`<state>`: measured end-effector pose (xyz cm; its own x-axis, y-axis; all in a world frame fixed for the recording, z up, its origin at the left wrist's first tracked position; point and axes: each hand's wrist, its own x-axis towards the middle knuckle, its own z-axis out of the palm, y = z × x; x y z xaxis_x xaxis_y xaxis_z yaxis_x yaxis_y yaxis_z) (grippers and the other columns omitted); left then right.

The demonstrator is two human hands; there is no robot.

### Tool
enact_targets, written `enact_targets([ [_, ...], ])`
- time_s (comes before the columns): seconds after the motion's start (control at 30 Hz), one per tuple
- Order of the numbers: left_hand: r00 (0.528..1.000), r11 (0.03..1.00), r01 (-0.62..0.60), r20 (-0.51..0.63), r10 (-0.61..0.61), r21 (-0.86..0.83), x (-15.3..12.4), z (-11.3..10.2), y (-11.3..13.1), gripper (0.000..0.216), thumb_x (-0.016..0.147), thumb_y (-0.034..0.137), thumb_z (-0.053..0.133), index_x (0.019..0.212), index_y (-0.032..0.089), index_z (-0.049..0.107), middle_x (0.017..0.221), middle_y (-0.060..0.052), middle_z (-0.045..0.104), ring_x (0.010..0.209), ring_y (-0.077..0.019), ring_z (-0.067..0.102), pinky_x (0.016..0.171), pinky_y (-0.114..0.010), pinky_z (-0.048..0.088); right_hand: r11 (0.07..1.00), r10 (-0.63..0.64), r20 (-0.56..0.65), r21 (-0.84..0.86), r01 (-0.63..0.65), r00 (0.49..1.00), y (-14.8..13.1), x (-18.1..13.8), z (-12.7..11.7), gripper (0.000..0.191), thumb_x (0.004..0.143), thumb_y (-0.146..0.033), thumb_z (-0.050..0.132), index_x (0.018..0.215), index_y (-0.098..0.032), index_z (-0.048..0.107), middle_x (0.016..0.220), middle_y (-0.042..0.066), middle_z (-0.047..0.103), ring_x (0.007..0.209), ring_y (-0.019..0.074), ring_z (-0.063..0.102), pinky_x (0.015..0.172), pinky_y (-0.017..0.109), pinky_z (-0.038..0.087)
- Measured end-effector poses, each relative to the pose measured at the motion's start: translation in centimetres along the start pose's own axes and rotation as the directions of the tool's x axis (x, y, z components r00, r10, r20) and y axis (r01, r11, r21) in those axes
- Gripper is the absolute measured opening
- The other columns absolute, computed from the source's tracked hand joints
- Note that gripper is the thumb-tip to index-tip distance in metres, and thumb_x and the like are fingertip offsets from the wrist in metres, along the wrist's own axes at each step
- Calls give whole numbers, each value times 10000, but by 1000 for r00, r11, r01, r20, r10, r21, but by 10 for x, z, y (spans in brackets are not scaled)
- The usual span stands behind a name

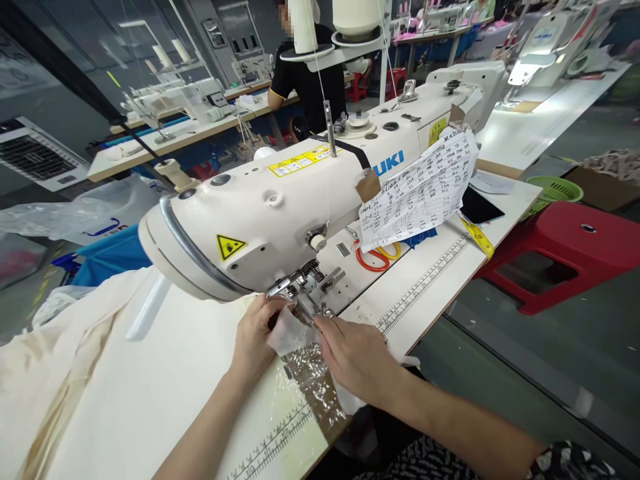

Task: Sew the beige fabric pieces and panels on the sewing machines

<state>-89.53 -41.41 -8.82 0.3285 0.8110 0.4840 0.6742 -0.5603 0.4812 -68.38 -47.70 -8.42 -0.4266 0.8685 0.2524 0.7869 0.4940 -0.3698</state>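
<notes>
A white sewing machine (280,220) stands before me, its metal presser-foot and needle area (303,287) low at the front. My left hand (256,337) is closed there, fingers curled on the left edge of a thin white piece of fabric (289,332). From the other side my right hand (357,357) pinches close to the metal parts, thumb and forefinger at the fabric's right edge. More white fabric (349,401) hangs out below my right palm. Clear tape (313,373) covers a brown patch of the table beneath. The fingertips are partly hidden.
Cream cloth (75,367) spreads over the left side. A handwritten sheet (420,193) is taped to the machine. Behind it lie red-handled scissors (373,259), a yellow tape measure (477,237) and a phone (481,205). A red stool (575,247) stands right; a person (313,83) sits beyond.
</notes>
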Motion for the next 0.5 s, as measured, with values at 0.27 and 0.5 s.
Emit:
enact_targets([
  [0.27,996,995,75,47,-78,60,1,3,-4,166,904,352,556,892,206,634,897,-57,678,811,-201,643,665,-303,522,999,-28,-65,-20,27,998,1,-1,5,297,1027,-143,406,1308,-104,497,952,82,718,778,216,681,552,317,495],
  [0.5,986,986,162,48,-159,-47,3,2,-3,215,890,387,558,785,214,629,885,-48,699,821,-194,662,686,-298,533,1000,-13,-55,6,13,998,1,-2,3,311,1004,-132,440,1308,-99,501,998,92,720,815,219,685,567,318,505],
])
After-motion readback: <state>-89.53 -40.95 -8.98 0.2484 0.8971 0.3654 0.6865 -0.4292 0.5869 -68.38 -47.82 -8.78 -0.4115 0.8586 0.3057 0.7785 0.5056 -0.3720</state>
